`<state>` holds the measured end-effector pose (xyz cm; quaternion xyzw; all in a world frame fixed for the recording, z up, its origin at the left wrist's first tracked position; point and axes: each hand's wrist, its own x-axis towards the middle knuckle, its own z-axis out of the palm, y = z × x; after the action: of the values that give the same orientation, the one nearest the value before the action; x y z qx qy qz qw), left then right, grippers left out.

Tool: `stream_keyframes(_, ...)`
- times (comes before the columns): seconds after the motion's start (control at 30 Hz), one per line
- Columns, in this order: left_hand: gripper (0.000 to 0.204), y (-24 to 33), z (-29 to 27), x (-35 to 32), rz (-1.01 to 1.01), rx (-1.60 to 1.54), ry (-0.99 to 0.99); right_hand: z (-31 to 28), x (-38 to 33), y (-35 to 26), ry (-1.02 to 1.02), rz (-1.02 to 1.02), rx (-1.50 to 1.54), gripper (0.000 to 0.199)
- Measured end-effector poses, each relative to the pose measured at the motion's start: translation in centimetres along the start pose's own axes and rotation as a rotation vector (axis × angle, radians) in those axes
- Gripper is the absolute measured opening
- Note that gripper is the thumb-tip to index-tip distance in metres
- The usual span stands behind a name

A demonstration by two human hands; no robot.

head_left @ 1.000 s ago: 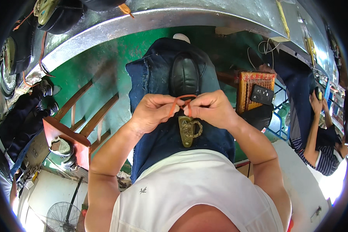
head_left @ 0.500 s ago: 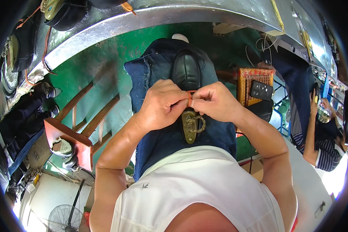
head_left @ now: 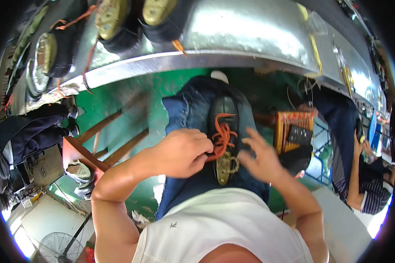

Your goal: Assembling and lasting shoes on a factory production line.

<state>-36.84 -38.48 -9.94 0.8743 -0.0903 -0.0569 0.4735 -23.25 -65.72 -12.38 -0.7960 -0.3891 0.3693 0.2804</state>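
Across my lap lies a black leather shoe [head_left: 224,105], toe pointing away from me, with an olive-gold shoe last [head_left: 222,174] showing at its heel end and a cord loop on the last. Over the shoe's opening lies a bright orange lace [head_left: 224,135] in loops, with loose ends. At the left side of the shoe, my left hand [head_left: 184,151] has its fingers curled around the lace's near left part. Just to the right of the shoe, my right hand [head_left: 261,158] is blurred by motion, fingers apart, holding nothing visible.
A metal-topped bench [head_left: 232,26] runs ahead, with more shoes on lasts [head_left: 114,26] at its left. On the left stands a reddish wooden stool [head_left: 81,153]; on the right, a woven-topped stool [head_left: 283,131] carries a dark device [head_left: 300,135]. Another person [head_left: 364,188] works at far right.
My hands have come apart from their pinch on the orange lace. The right hand moved off to the right, the left to the left. The lace now shows in loops; the whole view has shifted.
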Motion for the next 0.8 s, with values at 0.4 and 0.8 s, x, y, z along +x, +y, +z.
stream_keyframes(0.4,0.084,-0.9,-22.7,15.2,-0.46,0.259,0.669,-5.8,-0.5,0.5,-0.237,0.102,1.201,0.103)
stream_keyframes(0.8,0.087,5.4,-4.9,2.4,0.019,-0.339,0.615,-32.5,36.0,-5.1,0.51,-0.033,0.541,0.03)
